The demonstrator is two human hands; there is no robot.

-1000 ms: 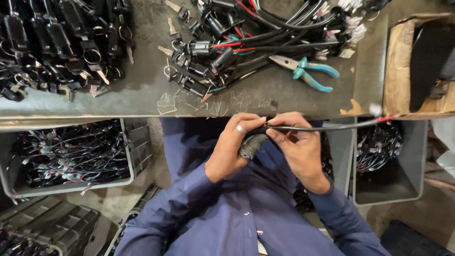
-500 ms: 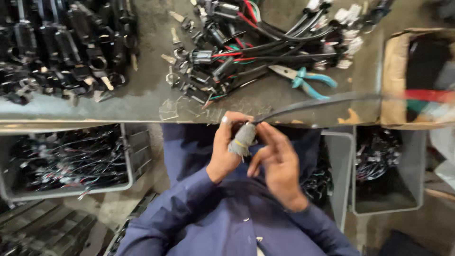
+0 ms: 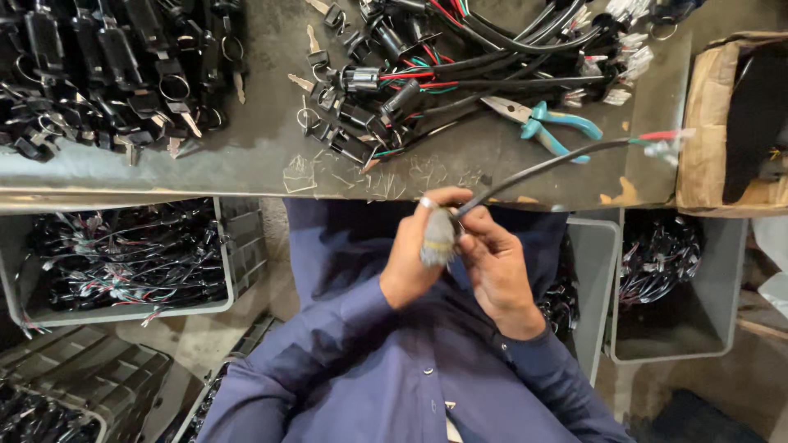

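A small grey cylindrical part (image 3: 438, 238) on a black sheathed cable (image 3: 542, 168) sits just below the desk (image 3: 246, 164) edge, gripped by the left hand (image 3: 414, 254), fingers closed around it. The right hand (image 3: 495, 267) pinches the cable beside it. Teal-handled pliers (image 3: 546, 123) lie nearby on the desk.

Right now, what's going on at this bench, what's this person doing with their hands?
A person in a blue shirt holds a small cylindrical part between the left hand and the right hand, just below the edge of the grey workbench. A black cable runs from the part up to coloured wire ends. Teal-handled pliers lie untouched on the bench beside a pile of wired switches and keys. Grey bins of wiring sit below.
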